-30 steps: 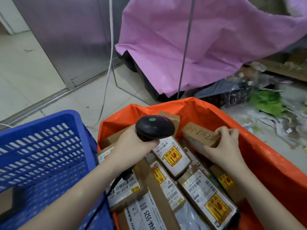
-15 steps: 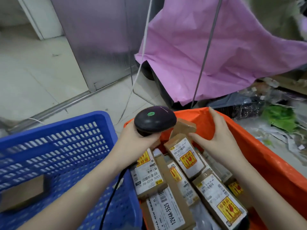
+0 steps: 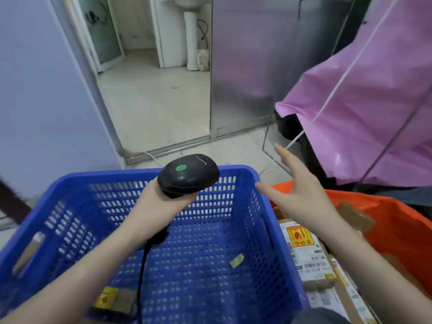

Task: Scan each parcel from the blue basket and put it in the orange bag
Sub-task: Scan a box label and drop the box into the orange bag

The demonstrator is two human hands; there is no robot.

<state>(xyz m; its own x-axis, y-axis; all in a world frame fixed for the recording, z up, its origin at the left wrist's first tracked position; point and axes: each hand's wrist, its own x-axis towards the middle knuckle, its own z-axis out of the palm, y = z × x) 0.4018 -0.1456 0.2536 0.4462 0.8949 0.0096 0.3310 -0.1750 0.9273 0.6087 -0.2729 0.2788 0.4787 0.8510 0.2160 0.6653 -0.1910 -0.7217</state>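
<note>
One parcel (image 3: pixel 115 300) is left low in the blue basket (image 3: pixel 275 230), below the left forearm, partly hidden by the scanner cable (image 3: pixel 142 265). The barcode scanner (image 3: pixel 188 175) is gripped by the left hand (image 3: pixel 161 206); the right hand (image 3: pixel 301 195) is held open and empty over the basket's right rim. Likely risks: cable snagged on the parcel, wrist knocked on the rim. The basket floor beneath both hands is mostly free. The orange bag (image 3: pixel 397 228), under the right forearm, is crowded with scanned parcels (image 3: pixel 306 251).

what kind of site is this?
Probably a small parcel sorting or pickup point: a handheld barcode scanner, labelled cardboard parcels piled in an orange bag, and a blue basket on a tiled floor.
</note>
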